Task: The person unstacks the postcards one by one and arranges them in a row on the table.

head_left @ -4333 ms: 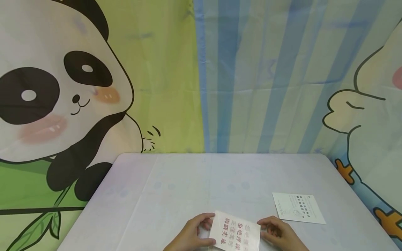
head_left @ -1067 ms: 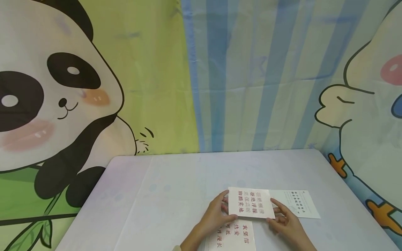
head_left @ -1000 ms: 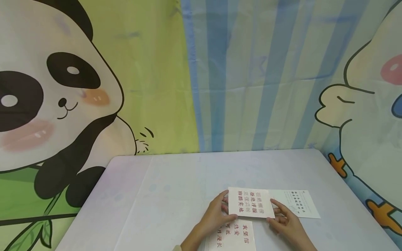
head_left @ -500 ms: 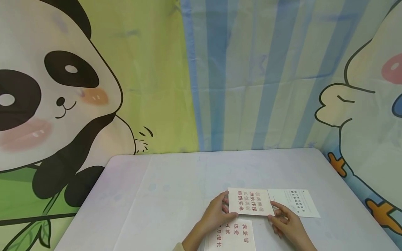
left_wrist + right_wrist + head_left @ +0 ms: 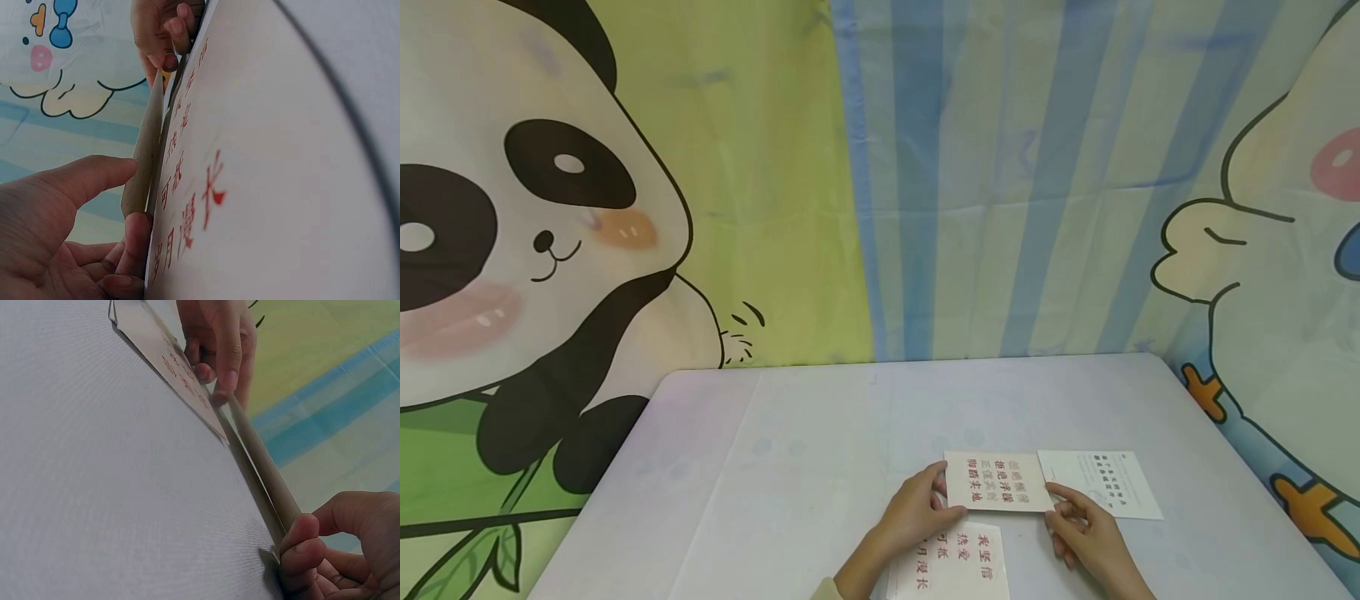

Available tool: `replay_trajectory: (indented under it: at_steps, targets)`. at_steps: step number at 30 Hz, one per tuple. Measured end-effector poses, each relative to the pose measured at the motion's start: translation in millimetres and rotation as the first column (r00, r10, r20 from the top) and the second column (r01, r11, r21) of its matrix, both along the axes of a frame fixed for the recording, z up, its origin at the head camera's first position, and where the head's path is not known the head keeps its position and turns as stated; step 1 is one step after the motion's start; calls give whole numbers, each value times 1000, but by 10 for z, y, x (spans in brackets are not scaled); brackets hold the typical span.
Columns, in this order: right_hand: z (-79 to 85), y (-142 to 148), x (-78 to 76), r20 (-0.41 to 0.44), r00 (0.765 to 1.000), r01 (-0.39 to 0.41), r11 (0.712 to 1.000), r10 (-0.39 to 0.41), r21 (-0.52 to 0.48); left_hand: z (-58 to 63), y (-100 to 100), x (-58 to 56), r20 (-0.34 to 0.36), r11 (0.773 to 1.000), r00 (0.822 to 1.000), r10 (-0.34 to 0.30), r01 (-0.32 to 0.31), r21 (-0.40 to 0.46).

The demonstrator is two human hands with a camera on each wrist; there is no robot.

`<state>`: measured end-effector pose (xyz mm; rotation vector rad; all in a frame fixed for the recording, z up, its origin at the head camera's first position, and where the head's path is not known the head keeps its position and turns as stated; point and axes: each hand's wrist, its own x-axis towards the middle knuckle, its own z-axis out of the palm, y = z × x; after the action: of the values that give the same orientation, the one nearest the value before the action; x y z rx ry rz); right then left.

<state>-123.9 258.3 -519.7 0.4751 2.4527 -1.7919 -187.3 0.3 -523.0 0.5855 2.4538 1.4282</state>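
Note:
A white card printed with columns of red and grey Chinese characters is held level between both hands. My left hand pinches its left edge, thumb on top. At the card's right edge, my right hand pinches the near corner between thumb and fingers. Both wrist views show this card nearly edge-on, close over the tabletop. A second card with red characters lies nearer the body, partly covered by the left hand. To the right, a third card with small dark print lies flat, its left side right at the held card.
The white table extends to the back and left. Behind it hangs a striped blue curtain. A panda picture covers the left side, and a white cartoon figure is on the right.
Over several seconds both hands have carried the card away from the body, rightward beside the third card, uncovering the second card. In the last second it has sunk slightly and lies flatter.

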Motion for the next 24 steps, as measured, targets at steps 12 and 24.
replay_trajectory:
  at_steps: [12, 24]
  targets:
    - [4, 2, 5, -3, 1000, 7, 1000, -7, -5, -4, 8, -12, -33, 999, 999, 7, -9, -47]
    - [-15, 15, 3, -16, 1000, -15, 999, 15, 31, -4, 16, -18, -61, 995, 998, 0, -6, -104]
